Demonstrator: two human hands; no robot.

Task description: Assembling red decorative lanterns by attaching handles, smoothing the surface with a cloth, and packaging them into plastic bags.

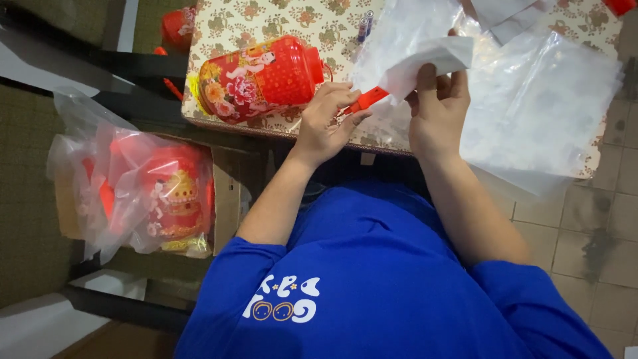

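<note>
Pinching a thin orange-red plastic stick (pixel 365 100) between its fingers, the left hand (pixel 325 123) feeds it toward the clear plastic bag (pixel 531 100) over the surface (pixel 279 20). The right hand (pixel 438 110), fingers closed on the bag's white edge, holds something limp and slippery, best gripped at its mouth; the stick looks light and stiff.

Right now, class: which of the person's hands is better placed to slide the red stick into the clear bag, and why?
Probably the left hand: its fingertips already pinch the red stick, aimed at the clear plastic bag, which the right hand holds up.
</note>
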